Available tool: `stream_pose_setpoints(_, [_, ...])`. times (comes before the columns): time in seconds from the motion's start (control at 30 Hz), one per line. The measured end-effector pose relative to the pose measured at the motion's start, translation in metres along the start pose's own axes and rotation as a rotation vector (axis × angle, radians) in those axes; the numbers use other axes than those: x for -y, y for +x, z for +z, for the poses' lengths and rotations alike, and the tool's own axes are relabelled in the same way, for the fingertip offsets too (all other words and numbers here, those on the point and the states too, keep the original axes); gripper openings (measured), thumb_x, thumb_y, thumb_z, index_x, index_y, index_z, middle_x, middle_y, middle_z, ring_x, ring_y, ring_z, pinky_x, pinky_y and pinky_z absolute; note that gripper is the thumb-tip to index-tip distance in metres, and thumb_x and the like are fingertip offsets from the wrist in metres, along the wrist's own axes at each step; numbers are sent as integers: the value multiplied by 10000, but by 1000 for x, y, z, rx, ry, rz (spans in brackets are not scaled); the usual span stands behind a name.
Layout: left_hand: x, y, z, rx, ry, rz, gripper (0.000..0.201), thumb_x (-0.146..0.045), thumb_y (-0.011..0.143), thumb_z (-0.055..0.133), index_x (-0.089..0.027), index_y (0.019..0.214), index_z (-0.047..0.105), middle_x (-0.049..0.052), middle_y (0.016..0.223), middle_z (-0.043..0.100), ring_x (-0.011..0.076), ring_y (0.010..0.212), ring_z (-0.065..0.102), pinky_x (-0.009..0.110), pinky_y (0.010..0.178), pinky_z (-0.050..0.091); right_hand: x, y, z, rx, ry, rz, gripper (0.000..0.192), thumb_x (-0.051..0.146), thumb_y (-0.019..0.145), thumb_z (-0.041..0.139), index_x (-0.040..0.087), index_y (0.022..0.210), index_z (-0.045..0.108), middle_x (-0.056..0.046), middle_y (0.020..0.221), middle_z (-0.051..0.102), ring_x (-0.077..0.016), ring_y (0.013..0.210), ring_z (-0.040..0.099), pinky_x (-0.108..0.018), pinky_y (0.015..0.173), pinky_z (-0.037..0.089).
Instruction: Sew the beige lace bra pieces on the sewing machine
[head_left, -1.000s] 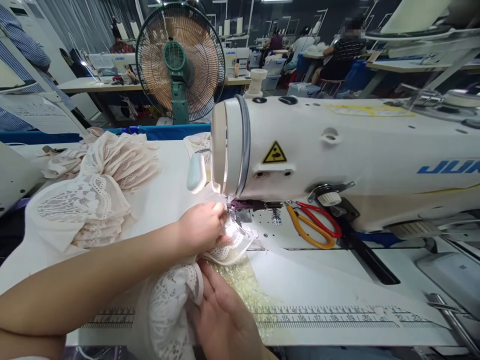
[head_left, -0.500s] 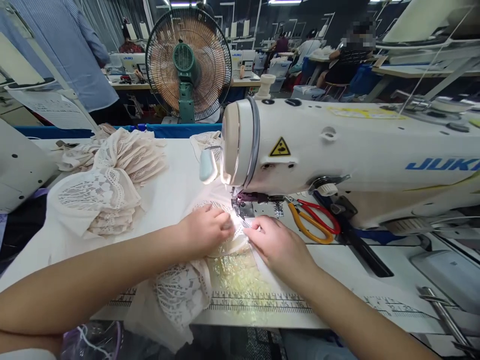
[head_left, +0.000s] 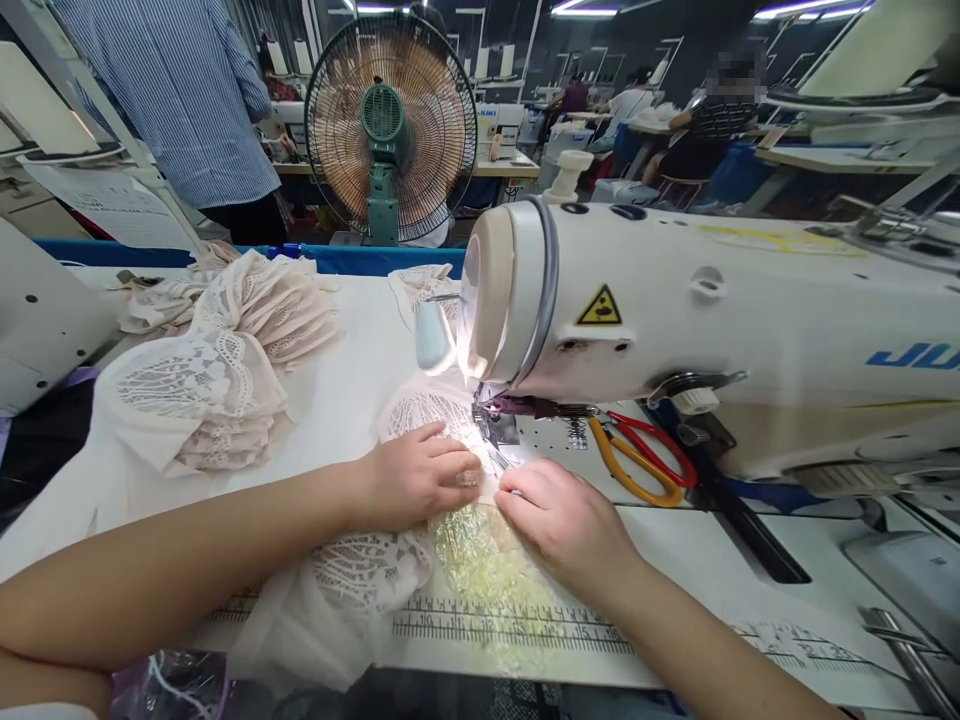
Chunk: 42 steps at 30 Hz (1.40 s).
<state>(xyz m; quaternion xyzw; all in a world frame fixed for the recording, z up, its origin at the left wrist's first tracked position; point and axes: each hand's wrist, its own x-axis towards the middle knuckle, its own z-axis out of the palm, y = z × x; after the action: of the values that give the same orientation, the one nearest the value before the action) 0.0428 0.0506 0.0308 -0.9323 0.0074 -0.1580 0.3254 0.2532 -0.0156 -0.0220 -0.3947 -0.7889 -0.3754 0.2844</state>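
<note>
Under the lit needle area of the white sewing machine lies a piece of pale lace fabric. My left hand presses on this fabric left of the presser foot, its fingers bent and close together. Just right of it, my right hand pinches slim metal tweezers, their tips pointing at the foot. More of the lace work hangs below my left forearm over the table's front edge. What lies under my left fingers is hidden.
Stacked lace cups sit at the left. Orange-and-red-handled scissors lie under the machine arm. A printed ruler runs along the front edge. Beyond the table stand a large fan and a person in a striped shirt.
The view has shifted a little, so the machine sits farther right. My left fingers have straightened somewhat on the lace. The hanging lace has bunched up under my left forearm.
</note>
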Motion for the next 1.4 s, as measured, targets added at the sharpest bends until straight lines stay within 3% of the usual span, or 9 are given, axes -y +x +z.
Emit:
stream_pose_setpoints(0.37, [38,3,8,-10,-63,112,261,-167,900,446,-171,1081,634,106,1134,624,211,1009,569,428,975,383,5,0,3,-6,-69,43,290,9,784,412,167,900,627,-55,827,625,-193,782,500,-286,647,326])
stream_pose_setpoints(0.7, [60,9,9,84,-35,49,291,-173,926,409,-191,1145,600,96,1206,593,202,1091,543,422,1014,334,4,-3,6,-46,-58,41,277,32,818,428,108,986,635,-71,794,604,-188,742,476,-292,653,373])
stream_pose_setpoints(0.93, [73,14,6,178,-91,-121,294,-258,929,421,-253,1167,594,48,1220,587,221,1031,556,313,817,423,2,-4,9,-52,-40,55,272,18,800,444,109,968,638,-65,783,589,-181,741,465,-292,659,378])
stream_pose_setpoints(1.1, [84,13,14,174,-195,-196,291,-253,895,467,-284,1154,596,16,1246,570,228,1102,519,333,925,372,2,-6,9,-34,-17,62,292,7,781,456,104,992,634,-66,785,584,-183,751,462,-295,681,377])
stream_pose_setpoints(1.2, [89,16,15,118,-297,-319,254,-306,886,484,-283,1102,615,-9,1175,610,211,1104,513,326,948,361,2,-7,10,-29,-7,61,305,0,769,462,95,1004,631,-71,787,583,-184,755,459,-295,688,377])
stream_pose_setpoints(1.3, [88,21,9,67,-347,-493,275,-389,876,490,-251,1080,612,-1,1111,630,207,1050,538,319,900,401,2,-7,10,-23,-6,64,321,-3,760,464,100,1016,627,-72,803,587,-187,767,459,-296,697,380])
stream_pose_setpoints(1.4, [80,21,-7,92,-295,-537,275,-350,877,474,-237,1100,591,21,1141,606,208,1037,540,321,859,422,3,-7,9,-17,-9,68,318,6,766,461,104,1021,623,-71,801,592,-188,764,465,-295,680,385])
